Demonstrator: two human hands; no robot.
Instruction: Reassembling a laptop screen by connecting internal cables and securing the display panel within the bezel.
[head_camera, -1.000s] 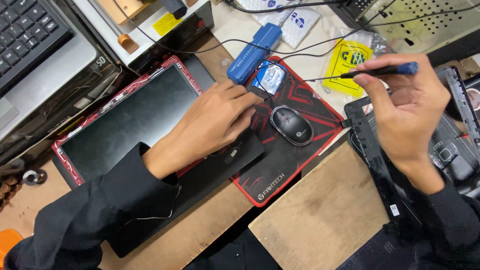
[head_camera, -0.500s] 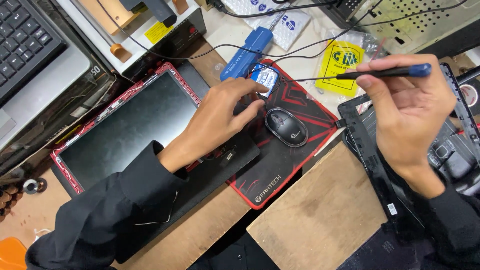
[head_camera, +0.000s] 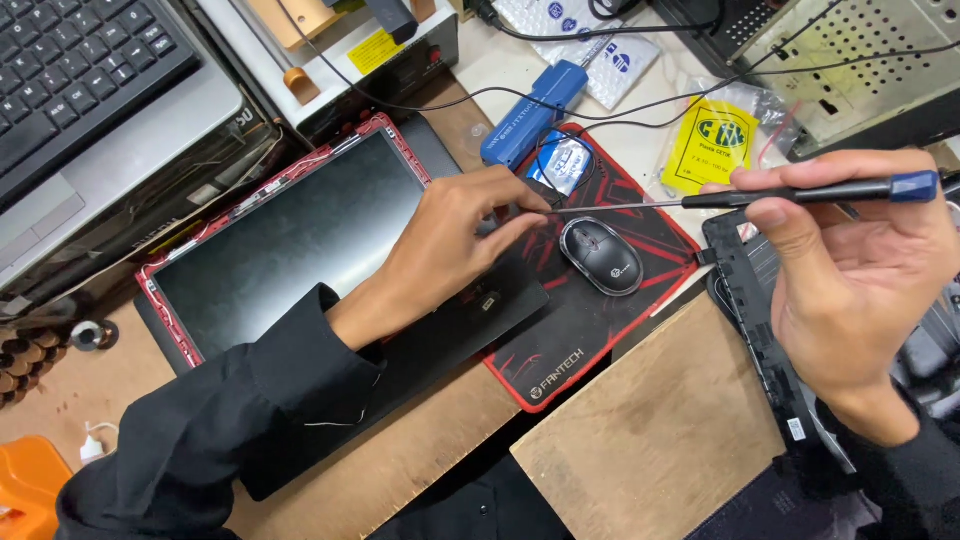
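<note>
Cluttered with electronics, a wooden workbench fills the view from above, where a person in black sleeves works over a dismantled laptop. At centre left lies a dark laptop screen panel with its red-edged frame exposed, set on a black lid. The left hand rests on the panel's right edge, fingers curled narrow with the fingertips pinched together just at the thin metal tip of a screwdriver; whether anything small sits between them cannot be told. The right hand holds that screwdriver, its black shaft and blue cap gripped between thumb and fingers, the tool held level above the bench and pointing left toward the other hand. Beneath the shaft sits a black computer mouse on a red-and-black mouse pad. Below the right hand lies a black laptop base, partly hidden by the wrist. A blue rectangular device lies just beyond the pad, a yellow packet to its right. A grey keyboard occupies the top left corner, and a plain wooden board lies in the foreground.
</note>
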